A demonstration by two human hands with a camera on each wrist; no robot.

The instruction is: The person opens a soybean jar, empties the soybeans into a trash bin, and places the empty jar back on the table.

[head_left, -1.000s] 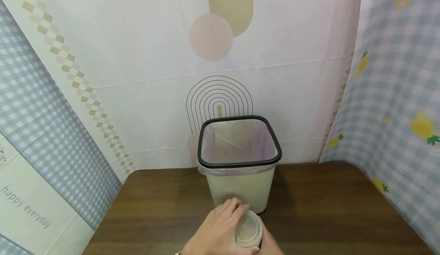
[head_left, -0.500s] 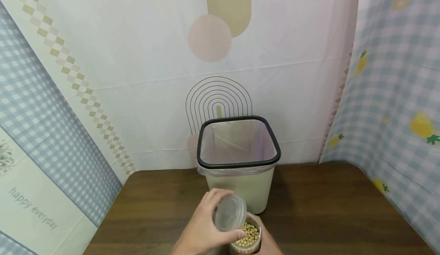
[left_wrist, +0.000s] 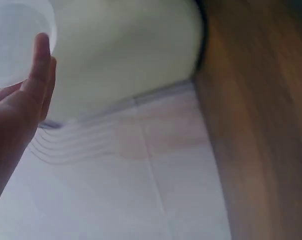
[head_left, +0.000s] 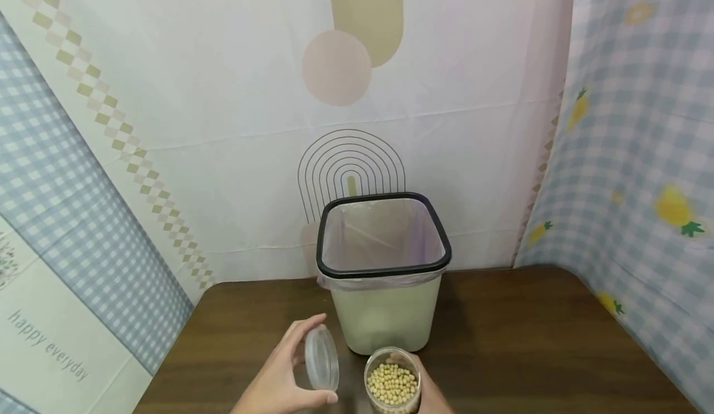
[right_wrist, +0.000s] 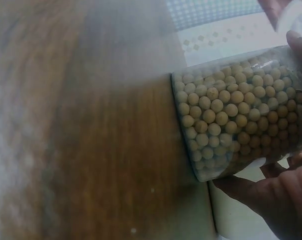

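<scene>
My left hand pinches a clear, round plastic lid by its edge, thumb below and fingers above. The lid is tilted nearly on edge and apart from the jar. To its right, my right hand grips a clear jar from the side. Pale yellow soybeans fill much of it, seen through its uncovered mouth. Through the jar wall in the right wrist view, the round beans show closely packed. Part of the left hand and the lid appear at the left wrist view's upper left corner.
A cream waste bin with a black rim and a thin liner bag stands just beyond the jar. It sits on a dark wooden table. Patterned cloth hangs behind, with blue checked cloth at both sides.
The lid came off the jar in my left hand, then moved left and tipped upright. The beans came into view. The jar stays in my right hand.
</scene>
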